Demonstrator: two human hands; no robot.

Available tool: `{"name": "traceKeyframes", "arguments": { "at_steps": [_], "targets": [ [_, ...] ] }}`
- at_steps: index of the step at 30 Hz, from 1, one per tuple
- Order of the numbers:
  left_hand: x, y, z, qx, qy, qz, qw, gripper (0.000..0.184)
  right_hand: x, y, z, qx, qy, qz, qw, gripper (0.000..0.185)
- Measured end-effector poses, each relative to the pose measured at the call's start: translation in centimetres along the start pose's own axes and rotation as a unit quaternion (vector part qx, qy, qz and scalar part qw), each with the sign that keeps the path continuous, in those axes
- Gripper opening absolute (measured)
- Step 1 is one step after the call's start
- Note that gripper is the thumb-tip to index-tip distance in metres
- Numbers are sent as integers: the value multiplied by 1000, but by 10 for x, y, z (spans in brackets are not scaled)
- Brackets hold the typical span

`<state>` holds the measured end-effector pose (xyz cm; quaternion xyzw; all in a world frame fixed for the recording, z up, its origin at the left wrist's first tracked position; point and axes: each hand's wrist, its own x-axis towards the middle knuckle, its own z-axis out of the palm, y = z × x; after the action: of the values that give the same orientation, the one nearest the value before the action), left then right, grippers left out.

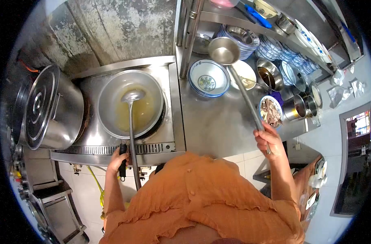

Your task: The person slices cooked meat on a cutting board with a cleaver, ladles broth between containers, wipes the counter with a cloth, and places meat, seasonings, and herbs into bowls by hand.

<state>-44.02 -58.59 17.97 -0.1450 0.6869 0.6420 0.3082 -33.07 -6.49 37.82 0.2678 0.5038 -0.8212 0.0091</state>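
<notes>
My left hand point(117, 160) is wrapped round the black handle of a grey wok point(108, 99) on the stove. A shallow pool of yellowish liquid point(143, 112) lies in the wok. A metal spatula or ladle point(132, 96) rests in it, its long handle leaning over the rim towards my body, beside my left hand. In my right hand point(270, 140) is the end of a long-handled metal ladle point(224, 52), raised over the counter with its bowl near the shelf post. Close to that hand stands a patterned bowl of sliced brown and pale food point(271, 112).
A large lidded stockpot point(57, 107) stands left of the wok. On the steel counter point(208, 126) are blue-rimmed bowls point(208, 78), a metal bowl of dark sauce point(267, 77) and metal pots point(295, 107). A shelf point(250, 24) overhangs stacked dishes, with its post point(188, 53) beside the stove.
</notes>
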Motion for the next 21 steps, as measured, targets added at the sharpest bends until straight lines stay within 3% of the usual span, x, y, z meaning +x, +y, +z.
{"name": "traceKeyframes", "arguments": {
  "at_steps": [5,6,9,12,14,15,18,19,20,21],
  "targets": [
    [-8,-5,14,-104,44,1,994,26,103,-13,-38,-275,36,-102,955,55],
    [-6,-13,11,-91,56,-1,994,29,134,-10,-48,-351,38,-114,929,55],
    [-14,-21,16,-47,131,-13,990,34,228,15,-72,-517,68,-287,804,55],
    [-24,-37,10,-39,138,-8,990,37,280,27,-78,-547,46,-365,752,53],
    [-21,-58,-6,-54,117,11,992,40,301,42,-85,-570,52,-366,733,56],
    [-33,-36,19,-50,175,7,983,44,306,45,-84,-592,53,-368,715,57],
    [-28,-72,-6,-20,225,-8,974,46,303,51,-86,-627,47,-354,692,53],
    [-36,-56,6,9,232,-27,972,47,302,53,-86,-645,53,-356,674,50],
    [-30,-78,-4,-23,253,20,967,45,308,63,-92,-678,80,-392,617,52],
    [-29,-80,-9,-20,208,21,978,43,317,68,-96,-706,111,-430,552,53]
  ]
}}
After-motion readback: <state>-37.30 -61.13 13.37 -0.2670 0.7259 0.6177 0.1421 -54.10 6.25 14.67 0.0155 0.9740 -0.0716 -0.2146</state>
